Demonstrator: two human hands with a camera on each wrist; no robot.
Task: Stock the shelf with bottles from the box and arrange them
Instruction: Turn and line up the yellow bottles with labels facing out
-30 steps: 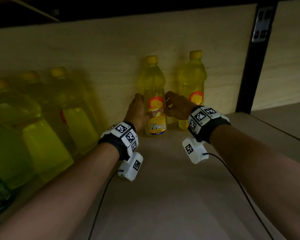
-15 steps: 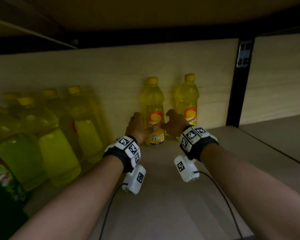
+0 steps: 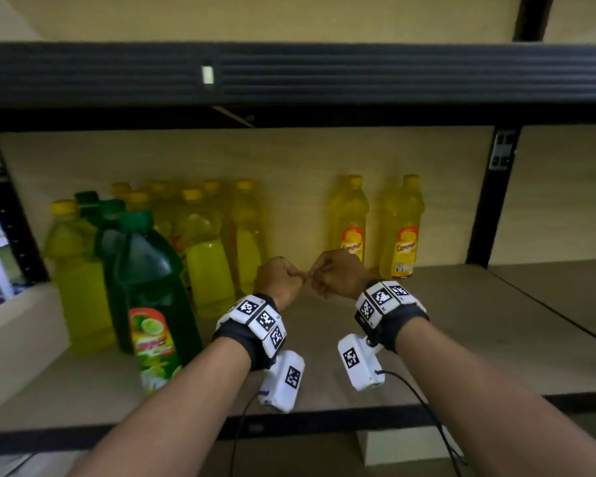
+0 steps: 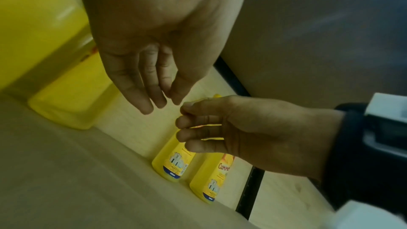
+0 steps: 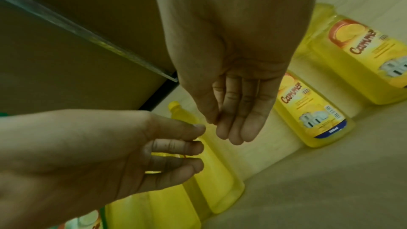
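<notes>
Two yellow bottles with orange labels stand upright against the back wall, one on the left [image 3: 350, 222] and one on the right [image 3: 401, 228]. Both also show in the left wrist view [image 4: 174, 161] and the right wrist view [image 5: 312, 111]. My left hand [image 3: 279, 280] and right hand [image 3: 338, 273] hover mid-shelf in front of them, fingertips nearly meeting. Both hands are relaxed and hold nothing. In the wrist views the left hand [image 4: 154, 97] and right hand [image 5: 237, 124] show loose, empty fingers.
A cluster of yellow bottles [image 3: 207, 256] and green bottles [image 3: 148, 287] fills the shelf's left side. The wooden shelf board [image 3: 461, 339] is bare to the right. A black beam [image 3: 358, 74] of the upper shelf runs overhead, and a black upright [image 3: 486, 208] bounds the bay.
Both hands have let go of the left bottle of the back pair and pulled back toward the shelf's front. The head view has drawn back and now shows the upper beam.
</notes>
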